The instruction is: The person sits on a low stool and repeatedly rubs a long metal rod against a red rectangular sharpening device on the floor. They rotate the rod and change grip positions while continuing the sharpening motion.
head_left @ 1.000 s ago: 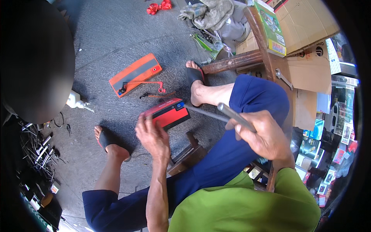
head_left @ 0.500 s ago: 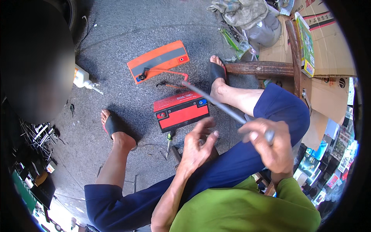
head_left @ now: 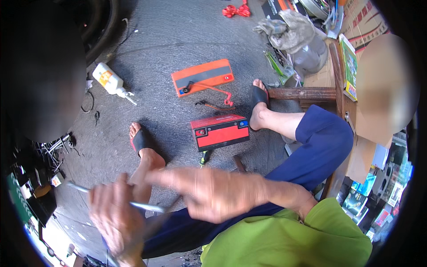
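Observation:
My left hand (head_left: 113, 218), at the lower left, is closed round a thin grey metal rod (head_left: 149, 207) that sticks out on both sides of the fist. My right hand (head_left: 218, 193) reaches across to it from the right, its forefinger stretched toward the left hand; its other fingers are smeared by motion, and whether it touches the rod cannot be made out. Beyond the hands a red and black battery (head_left: 222, 139) stands on the floor. Farther off lies an orange battery (head_left: 202, 73) with a grey band and a short red cable (head_left: 213, 88).
A green-and-black screwdriver (head_left: 204, 156) lies by the red battery. A white bottle with a nozzle (head_left: 108, 79) lies at the left. Loose metal tools (head_left: 55, 149) are heaped farther left. A wooden frame (head_left: 307, 94), cardboard and a cloth-topped grey container (head_left: 309, 55) stand at the right.
The metal rod has gone from my right hand, by the right knee, to my left hand at the lower left. Both hands have swung leftward, and the view has shifted.

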A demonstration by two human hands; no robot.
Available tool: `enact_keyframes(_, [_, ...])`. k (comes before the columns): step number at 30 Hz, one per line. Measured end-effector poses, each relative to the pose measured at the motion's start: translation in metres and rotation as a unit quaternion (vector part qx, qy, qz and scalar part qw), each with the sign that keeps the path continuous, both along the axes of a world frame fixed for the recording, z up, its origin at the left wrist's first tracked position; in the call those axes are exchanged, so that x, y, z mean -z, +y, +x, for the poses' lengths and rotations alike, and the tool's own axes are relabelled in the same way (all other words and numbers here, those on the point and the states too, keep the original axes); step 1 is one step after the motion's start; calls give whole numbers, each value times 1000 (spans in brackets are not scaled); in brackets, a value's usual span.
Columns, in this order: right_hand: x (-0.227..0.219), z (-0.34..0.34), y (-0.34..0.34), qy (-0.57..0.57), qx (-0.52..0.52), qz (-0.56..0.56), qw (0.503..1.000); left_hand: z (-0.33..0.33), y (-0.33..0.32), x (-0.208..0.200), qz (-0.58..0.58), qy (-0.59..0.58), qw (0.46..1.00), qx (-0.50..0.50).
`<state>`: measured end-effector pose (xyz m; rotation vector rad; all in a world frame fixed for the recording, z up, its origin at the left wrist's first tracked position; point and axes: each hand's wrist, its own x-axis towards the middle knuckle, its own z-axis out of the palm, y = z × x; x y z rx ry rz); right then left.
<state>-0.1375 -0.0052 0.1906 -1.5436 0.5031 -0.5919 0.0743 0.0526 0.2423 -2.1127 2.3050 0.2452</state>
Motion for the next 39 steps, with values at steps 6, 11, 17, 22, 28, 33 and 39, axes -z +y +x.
enact_keyframes(6, [154, 49, -53, 344, 41, -317, 883, 42, 20, 1, 127, -100, 955, -247])
enact_keyframes(11, [272, 87, -93, 586, -202, -493, 610, 58, 38, 7, 228, -71, 918, -317])
enact_keyframes(17, [319, 98, -108, 618, -159, -540, 549, 73, 51, 2, 217, -28, 916, -336])
enact_keyframes(22, [322, 101, -115, 591, -171, -463, 638, 71, 45, 4, 201, 1, 935, -293])
enact_keyframes(28, [314, 91, -109, 487, -120, -445, 742, 59, 45, 1, 209, -7, 942, -263])
enact_keyframes(33, [204, 62, -82, 351, 16, -280, 893, 44, 34, -1, 190, -4, 956, -225])
enact_keyframes(39, [113, -63, -50, 229, 366, 149, 890, 7, 24, -9, 123, -26, 973, -191])
